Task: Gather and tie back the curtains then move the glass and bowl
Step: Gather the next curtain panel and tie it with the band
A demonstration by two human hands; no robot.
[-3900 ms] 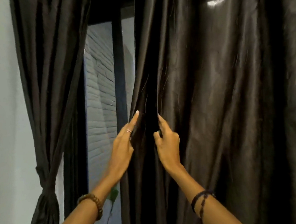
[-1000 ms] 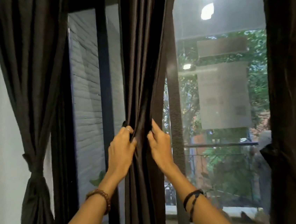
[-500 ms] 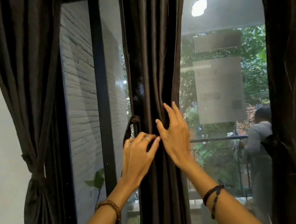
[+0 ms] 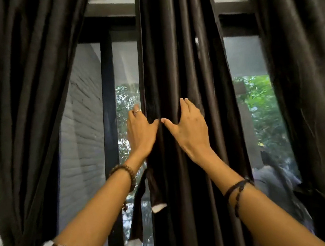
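the middle curtain (image 4: 179, 61) hangs gathered into a narrow column between two window panes, straight ahead. the left hand (image 4: 141, 133) and right hand (image 4: 188, 129) clasp it from either side, thumbs nearly meeting at the front, fingers wrapping toward the back, so both are clamped on the bunched fabric. the cloth looks satiny, soft and probably slippery; folds may slide loose unless squeezed firmly at this height. a dark tie-back strip (image 4: 140, 209) dangles just below the left wrist, its ends loose; that is likely what must go round the bundle. the left curtain (image 4: 22, 117) is already drawn aside, and the right curtain (image 4: 306, 87) hangs loose. the black window frame (image 4: 109, 108) stands close behind. glass and bowl are not visible.
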